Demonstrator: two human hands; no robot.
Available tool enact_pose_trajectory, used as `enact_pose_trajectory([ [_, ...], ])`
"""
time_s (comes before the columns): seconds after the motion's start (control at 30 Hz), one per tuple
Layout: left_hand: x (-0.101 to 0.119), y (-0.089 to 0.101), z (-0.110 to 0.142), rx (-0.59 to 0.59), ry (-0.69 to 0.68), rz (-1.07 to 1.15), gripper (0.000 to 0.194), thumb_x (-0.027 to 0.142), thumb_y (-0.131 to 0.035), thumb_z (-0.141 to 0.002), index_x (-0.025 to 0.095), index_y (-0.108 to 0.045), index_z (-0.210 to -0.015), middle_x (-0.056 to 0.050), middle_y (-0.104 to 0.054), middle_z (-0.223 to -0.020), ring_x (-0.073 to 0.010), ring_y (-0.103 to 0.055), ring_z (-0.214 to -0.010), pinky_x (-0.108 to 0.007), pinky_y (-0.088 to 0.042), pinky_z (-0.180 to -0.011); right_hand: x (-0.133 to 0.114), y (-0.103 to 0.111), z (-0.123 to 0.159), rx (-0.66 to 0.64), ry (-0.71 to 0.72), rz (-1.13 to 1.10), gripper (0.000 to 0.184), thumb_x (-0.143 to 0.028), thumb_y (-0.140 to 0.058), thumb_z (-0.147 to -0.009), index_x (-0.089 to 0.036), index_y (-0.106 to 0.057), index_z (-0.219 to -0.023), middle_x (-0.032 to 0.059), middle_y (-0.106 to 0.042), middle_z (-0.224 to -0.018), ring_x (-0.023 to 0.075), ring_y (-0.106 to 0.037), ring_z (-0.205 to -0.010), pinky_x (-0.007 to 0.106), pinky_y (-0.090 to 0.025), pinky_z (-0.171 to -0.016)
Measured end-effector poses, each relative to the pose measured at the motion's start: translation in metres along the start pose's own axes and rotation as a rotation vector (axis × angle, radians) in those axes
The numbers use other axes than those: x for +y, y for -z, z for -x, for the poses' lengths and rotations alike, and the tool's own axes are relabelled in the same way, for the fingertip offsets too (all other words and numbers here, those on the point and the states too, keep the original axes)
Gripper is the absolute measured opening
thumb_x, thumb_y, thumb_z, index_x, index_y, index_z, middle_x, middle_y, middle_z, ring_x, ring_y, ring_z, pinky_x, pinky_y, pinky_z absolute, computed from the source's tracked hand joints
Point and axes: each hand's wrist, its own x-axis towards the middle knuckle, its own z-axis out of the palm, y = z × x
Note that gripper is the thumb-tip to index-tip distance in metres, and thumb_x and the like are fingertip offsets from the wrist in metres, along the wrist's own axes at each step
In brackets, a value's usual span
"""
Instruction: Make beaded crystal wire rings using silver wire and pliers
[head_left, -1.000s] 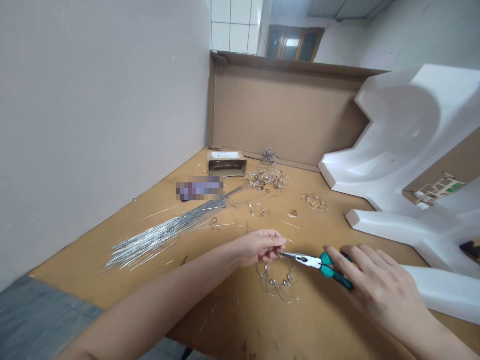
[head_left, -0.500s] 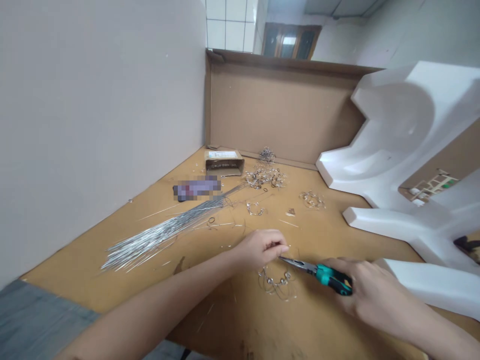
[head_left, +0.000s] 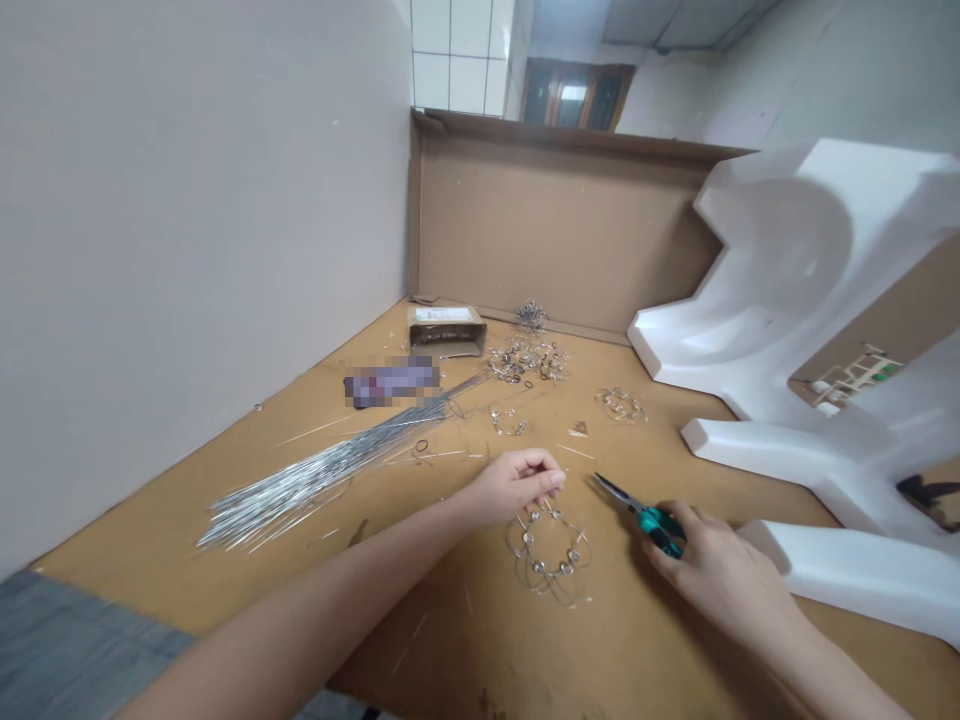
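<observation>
My left hand [head_left: 521, 485] is closed in a pinch at the top of a wire ring with beads [head_left: 551, 568], which hangs below the fingers with thin wire loops around it. In my right hand [head_left: 712, 560] are long-nose pliers [head_left: 641, 515] with teal and black handles. Their jaws point up and left, apart from the wire ring and my left hand. A bundle of straight silver wires [head_left: 322, 470] lies on the table to the left of my left hand.
Behind lie a small open cardboard box [head_left: 448, 333], a blurred purple object [head_left: 391, 382], a pile of wire pieces [head_left: 529, 358] and another beaded ring [head_left: 621, 404]. White moulded foam [head_left: 757, 440] stands at the right; a cardboard panel [head_left: 555, 220] at the back.
The pliers' tips have moved away from my left fingers, up and to the right. My left hand has shifted slightly left and up, and the beaded ring shows more fully.
</observation>
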Motion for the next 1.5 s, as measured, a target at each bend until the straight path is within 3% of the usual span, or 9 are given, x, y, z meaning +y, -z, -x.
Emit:
enact_pose_trajectory([
  [0.27, -0.002, 0.004, -0.001, -0.098, 0.003, 0.143, 0.031, 0.043, -0.057, -0.072, 0.013, -0.053, -0.073, 0.001, -0.054, -0.064, -0.0049, -0.047, -0.052, -0.016, -0.039, -0.047, 0.0, -0.017, -0.002, 0.105, 0.109, 0.077, 0.033, -0.044, -0.04, -0.076, -0.021, -0.056, -0.094, 0.0082, -0.059, -0.086, 0.0269, -0.057, -0.085, 0.033, -0.041, -0.061],
  [0.57, 0.004, 0.004, 0.001, -0.218, 0.125, 0.296, 0.03, 0.041, -0.062, -0.07, 0.013, -0.052, -0.07, 0.001, -0.055, -0.063, -0.0036, -0.046, -0.048, -0.016, -0.038, -0.046, -0.004, -0.03, 0.003, 0.255, 0.208, 0.185, 0.037, -0.044, -0.035, -0.083, -0.017, -0.055, -0.097, 0.0101, -0.058, -0.087, 0.0265, -0.054, -0.085, 0.036, -0.041, -0.066],
  [0.7, 0.004, 0.004, 0.002, -0.218, 0.115, 0.285, 0.03, 0.041, -0.062, -0.07, 0.013, -0.053, -0.071, 0.001, -0.055, -0.064, -0.0039, -0.046, -0.049, -0.017, -0.038, -0.047, -0.003, -0.028, 0.001, 0.257, 0.217, 0.184, 0.04, -0.045, -0.037, -0.082, -0.015, -0.056, -0.1, 0.0111, -0.06, -0.089, 0.0285, -0.054, -0.088, 0.041, -0.041, -0.071],
  [0.8, 0.005, 0.004, 0.003, -0.234, 0.1, 0.268, 0.03, 0.041, -0.062, -0.07, 0.013, -0.053, -0.071, 0.001, -0.054, -0.066, -0.0043, -0.046, -0.051, -0.018, -0.038, -0.048, -0.005, -0.016, -0.005, 0.234, 0.244, 0.031, 0.04, -0.045, -0.038, -0.081, -0.016, -0.058, -0.101, 0.0112, -0.061, -0.095, 0.0284, -0.053, -0.093, 0.042, -0.04, -0.076],
  [0.93, 0.009, 0.003, 0.004, -0.262, 0.107, 0.186, 0.031, 0.043, -0.061, -0.07, 0.013, -0.053, -0.069, 0.002, -0.053, -0.062, -0.0045, -0.047, -0.05, -0.019, -0.038, -0.049, -0.021, 0.008, -0.01, 0.101, 0.246, -0.436, 0.034, -0.044, -0.041, -0.081, -0.021, -0.062, -0.095, 0.0075, -0.063, -0.097, 0.0221, -0.058, -0.086, 0.034, -0.044, -0.073],
  [1.03, 0.011, 0.003, 0.004, -0.262, 0.095, 0.099, 0.029, 0.042, -0.059, -0.071, 0.013, -0.054, -0.07, 0.003, -0.052, -0.06, -0.0043, -0.046, -0.05, -0.018, -0.037, -0.05, -0.041, 0.024, -0.011, -0.13, 0.215, -0.741, 0.036, -0.048, -0.048, -0.076, -0.019, -0.065, -0.087, 0.0033, -0.065, -0.07, 0.016, -0.056, -0.062, 0.027, -0.043, -0.058],
  [1.13, 0.011, 0.002, 0.004, -0.205, 0.082, 0.036, 0.027, 0.041, -0.058, -0.073, 0.014, -0.055, -0.072, 0.004, -0.051, -0.06, -0.0045, -0.044, -0.051, -0.018, -0.037, -0.05, -0.056, 0.031, -0.014, -0.274, 0.194, -0.911, 0.033, -0.048, -0.056, -0.069, -0.019, -0.066, -0.078, -0.0006, -0.061, -0.063, 0.0089, -0.045, -0.047, 0.023, -0.036, -0.046],
  [1.37, 0.008, 0.004, 0.002, -0.097, 0.089, -0.028, 0.029, 0.042, -0.057, -0.071, 0.013, -0.056, -0.074, 0.003, -0.049, -0.06, -0.0058, -0.043, -0.052, -0.019, -0.037, -0.051, -0.067, 0.026, -0.026, -0.399, 0.212, -1.134, 0.029, -0.045, -0.061, -0.067, -0.017, -0.065, -0.073, -0.0006, -0.059, -0.067, 0.0052, -0.039, -0.046, 0.019, -0.028, -0.042],
  [1.5, 0.0, 0.006, -0.002, -0.049, 0.072, -0.079, 0.029, 0.042, -0.051, -0.075, 0.014, -0.056, -0.077, 0.002, -0.05, -0.063, -0.0071, -0.044, -0.055, -0.019, -0.037, -0.052, -0.064, 0.014, -0.031, -0.366, 0.198, -1.169, 0.03, -0.045, -0.063, -0.065, -0.016, -0.064, -0.075, 0.0, -0.059, -0.067, 0.0051, -0.039, -0.045, 0.019, -0.028, -0.041],
])
